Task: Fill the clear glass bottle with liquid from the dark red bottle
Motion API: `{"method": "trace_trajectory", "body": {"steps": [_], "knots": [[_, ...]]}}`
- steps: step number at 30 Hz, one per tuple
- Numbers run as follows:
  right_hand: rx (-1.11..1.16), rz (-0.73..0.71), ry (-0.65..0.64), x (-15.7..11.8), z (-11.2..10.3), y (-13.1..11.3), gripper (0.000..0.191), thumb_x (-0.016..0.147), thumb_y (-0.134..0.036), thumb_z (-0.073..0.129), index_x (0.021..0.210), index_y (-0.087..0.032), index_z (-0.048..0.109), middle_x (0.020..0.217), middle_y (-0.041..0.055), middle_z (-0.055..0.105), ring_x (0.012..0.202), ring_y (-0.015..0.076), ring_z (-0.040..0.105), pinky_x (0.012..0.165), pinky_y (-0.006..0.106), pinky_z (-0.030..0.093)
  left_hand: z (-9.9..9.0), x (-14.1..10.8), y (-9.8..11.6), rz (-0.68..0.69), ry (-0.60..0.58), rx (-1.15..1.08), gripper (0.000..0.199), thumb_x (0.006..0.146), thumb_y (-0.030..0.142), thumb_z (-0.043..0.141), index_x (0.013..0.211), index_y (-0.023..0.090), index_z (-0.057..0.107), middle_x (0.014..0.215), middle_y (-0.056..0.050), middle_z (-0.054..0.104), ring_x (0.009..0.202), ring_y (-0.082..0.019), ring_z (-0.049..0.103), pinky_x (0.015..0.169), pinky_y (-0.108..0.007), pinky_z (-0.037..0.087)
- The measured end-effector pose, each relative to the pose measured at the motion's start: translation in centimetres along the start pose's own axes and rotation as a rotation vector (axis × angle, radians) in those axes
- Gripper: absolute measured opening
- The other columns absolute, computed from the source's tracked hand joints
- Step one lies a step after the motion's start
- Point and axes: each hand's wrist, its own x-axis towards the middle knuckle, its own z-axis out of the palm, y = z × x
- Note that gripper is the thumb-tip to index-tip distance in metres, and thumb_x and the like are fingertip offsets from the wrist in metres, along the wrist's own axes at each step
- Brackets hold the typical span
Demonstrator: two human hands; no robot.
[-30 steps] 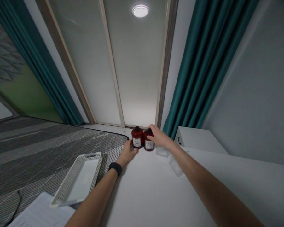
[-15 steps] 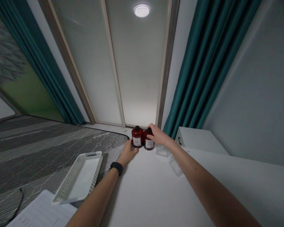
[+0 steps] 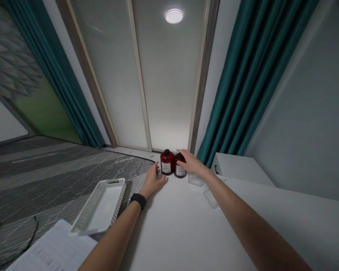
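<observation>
Two dark red bottles with black caps and white labels stand upright side by side at the far edge of the white table (image 3: pixel 169 218). Beside the left bottle (image 3: pixel 166 160) is my left hand (image 3: pixel 152 180), wearing a black wristband. Its fingers and thumb are spread, with a narrow gap to the glass. My right hand (image 3: pixel 190 162) curves over the top and right side of the right bottle (image 3: pixel 181 172), covering most of its cap. Just below my right wrist lie clear plastic pieces (image 3: pixel 196 180), partly hidden by the forearm.
On the striped grey surface to the left sits a white perforated basket (image 3: pixel 101 207). Printed papers (image 3: pixel 56 248) and a black cable (image 3: pixel 31 241) lie nearer to me. A white cabinet (image 3: pixel 242 169) stands at the back right, below a teal curtain (image 3: pixel 237 94). Sliding doors (image 3: pixel 169 86) close off the back.
My left hand has come slightly away from the left bottle. My right hand keeps its place at the right bottle. The whole view has shifted a little.
</observation>
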Motion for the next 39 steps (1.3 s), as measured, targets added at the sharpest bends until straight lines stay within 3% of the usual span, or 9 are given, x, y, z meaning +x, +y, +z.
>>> {"method": "trace_trajectory", "body": {"steps": [4, 8, 15, 21, 26, 32, 35, 39], "knots": [[0.030, 0.017, 0.027, -0.2, -0.1, -0.2, 0.060, 0.092, -0.031, 0.057, 0.149, -0.023, 0.043, 0.160, 0.0126, 0.034, 0.154, 0.0302, 0.017, 0.123, 0.052, 0.019, -1.3, 0.0, 1.3, 0.024, 0.069, 0.055, 0.062, 0.079, 0.025, 0.066, 0.137, 0.014, 0.045, 0.109, -0.012, 0.063, 0.101, -0.027, 0.059, 0.095, -0.046, 0.045], [0.068, 0.002, 0.050, -0.5, -0.8, -0.4, 0.060, 0.093, -0.030, 0.054, 0.150, -0.022, 0.042, 0.163, 0.0099, 0.030, 0.154, 0.0282, 0.015, 0.125, 0.051, 0.013, -2.6, 0.1, 3.7, 0.078, 0.104, 0.064, 0.047, 0.085, 0.022, 0.058, 0.131, 0.015, 0.051, 0.102, -0.009, 0.064, 0.096, -0.026, 0.058, 0.094, -0.045, 0.044], [0.176, -0.042, 0.062, -2.3, -1.8, -0.3, 0.058, 0.093, -0.023, 0.050, 0.150, -0.022, 0.041, 0.161, 0.0075, 0.036, 0.152, 0.0232, 0.026, 0.127, 0.048, 0.014, -2.9, 0.2, 8.5, 0.125, 0.068, -0.038, 0.023, 0.086, 0.017, 0.052, 0.106, 0.018, 0.062, 0.092, -0.005, 0.067, 0.082, -0.019, 0.062, 0.080, -0.033, 0.049], [0.293, -0.033, 0.037, -5.1, -2.4, -1.0, 0.054, 0.096, -0.022, 0.047, 0.150, -0.026, 0.040, 0.156, 0.0050, 0.044, 0.146, 0.0221, 0.039, 0.124, 0.049, 0.025, -2.7, -0.8, 11.6, 0.078, 0.050, -0.159, 0.016, 0.089, 0.018, 0.050, 0.099, 0.018, 0.063, 0.087, -0.003, 0.071, 0.073, -0.016, 0.063, 0.070, -0.027, 0.050], [0.365, -0.054, -0.011, -6.8, -3.8, -2.8, 0.051, 0.096, -0.017, 0.046, 0.146, -0.027, 0.044, 0.152, 0.0050, 0.050, 0.142, 0.0201, 0.045, 0.122, 0.048, 0.030, -2.2, -1.7, 12.9, 0.068, 0.009, -0.227, 0.016, 0.090, 0.022, 0.050, 0.095, 0.017, 0.065, 0.089, -0.005, 0.072, 0.074, -0.016, 0.065, 0.071, -0.027, 0.051], [0.382, -0.078, -0.033, -8.8, -7.0, -5.0, 0.039, 0.099, -0.019, 0.045, 0.135, -0.029, 0.055, 0.136, 0.0063, 0.064, 0.127, 0.0204, 0.060, 0.111, 0.044, 0.045, -1.9, -2.0, 14.2, 0.068, -0.043, -0.271, 0.016, 0.089, 0.026, 0.052, 0.094, 0.018, 0.065, 0.087, -0.005, 0.072, 0.075, -0.017, 0.065, 0.068, -0.027, 0.051], [0.313, -0.032, 0.028, -10.2, -8.4, -4.8, 0.034, 0.099, -0.021, 0.045, 0.128, -0.027, 0.061, 0.122, 0.0067, 0.071, 0.116, 0.0207, 0.065, 0.105, 0.042, 0.049, -1.4, -2.2, 14.9, 0.067, -0.064, -0.287, 0.016, 0.089, 0.026, 0.051, 0.094, 0.018, 0.064, 0.089, -0.004, 0.071, 0.074, -0.016, 0.065, 0.068, -0.027, 0.051], [0.244, 0.032, 0.135, -12.1, -9.5, -2.5, 0.037, 0.093, -0.014, 0.043, 0.122, -0.022, 0.064, 0.115, 0.0083, 0.073, 0.113, 0.0215, 0.066, 0.104, 0.044, 0.047, -0.3, -2.9, 15.3, 0.065, -0.103, -0.301, 0.016, 0.089, 0.028, 0.051, 0.092, 0.018, 0.063, 0.084, -0.003, 0.070, 0.072, -0.017, 0.064, 0.064, -0.026, 0.050]]}}
